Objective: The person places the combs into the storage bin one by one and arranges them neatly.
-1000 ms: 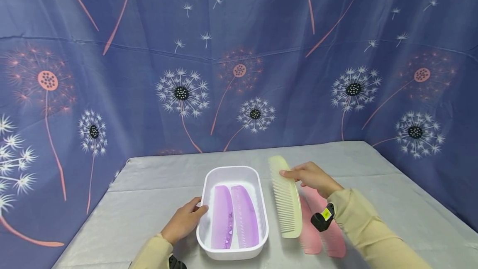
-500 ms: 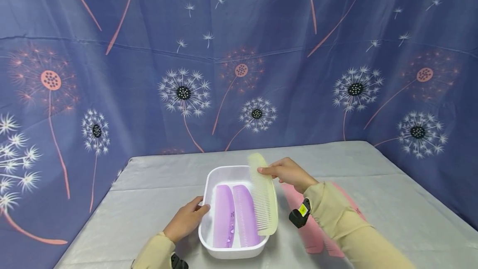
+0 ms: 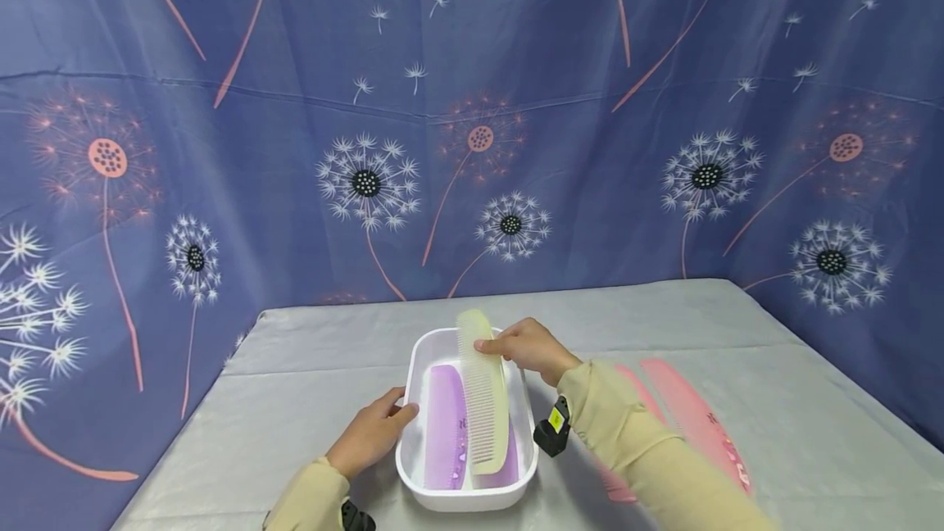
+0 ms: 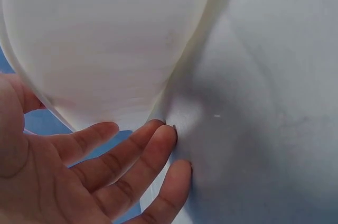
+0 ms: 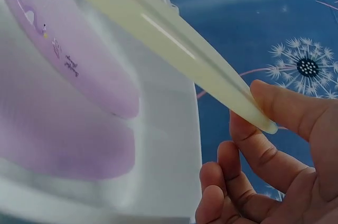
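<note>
Where grey cloth [image 3: 310, 367] ends beyond tub [image 3: 468, 501], blue dandelion-print curtain [image 3: 575, 121] hangs

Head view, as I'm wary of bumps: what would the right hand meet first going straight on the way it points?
Beyond the yellow comb it pinches, the right hand would probably meet the far-left rim of the white tub first, though it may pass above; depth is unclear.
</note>
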A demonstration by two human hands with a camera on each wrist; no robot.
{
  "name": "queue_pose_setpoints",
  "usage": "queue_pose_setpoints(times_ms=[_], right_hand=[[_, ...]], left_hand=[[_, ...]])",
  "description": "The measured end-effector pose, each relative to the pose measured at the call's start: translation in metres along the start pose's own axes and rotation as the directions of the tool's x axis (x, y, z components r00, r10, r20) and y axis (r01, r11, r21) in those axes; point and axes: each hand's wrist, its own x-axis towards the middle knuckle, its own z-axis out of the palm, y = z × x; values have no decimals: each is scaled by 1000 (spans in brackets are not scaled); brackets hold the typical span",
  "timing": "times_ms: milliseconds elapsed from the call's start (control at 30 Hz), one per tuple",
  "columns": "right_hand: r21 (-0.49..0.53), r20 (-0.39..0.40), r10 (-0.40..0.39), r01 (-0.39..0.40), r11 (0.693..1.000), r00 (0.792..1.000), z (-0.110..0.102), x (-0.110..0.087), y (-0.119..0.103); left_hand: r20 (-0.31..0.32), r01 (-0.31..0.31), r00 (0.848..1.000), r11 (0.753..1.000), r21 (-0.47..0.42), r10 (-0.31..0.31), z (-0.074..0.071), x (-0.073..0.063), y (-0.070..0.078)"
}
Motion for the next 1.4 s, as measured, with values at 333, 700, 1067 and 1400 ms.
queue_pose_setpoints(times_ms=[333, 700, 1067, 1400], right_hand=[[21, 5, 2, -2, 1000, 1000, 23, 5, 0], [-5, -32, 45, -45, 999, 998, 49, 10, 0], [-201, -93, 118, -135, 970, 989, 67, 19, -1], [-244, -86, 131, -148, 958, 988, 72, 24, 2]], left_hand=[[13, -9, 1000, 1000, -28, 10, 0, 0, -1], [10, -13, 1000, 999, -32, 14, 0, 0, -1], [-10, -30, 999, 999, -26, 30, 3, 0, -4], [-13, -36, 999, 999, -36, 35, 2, 0, -3]])
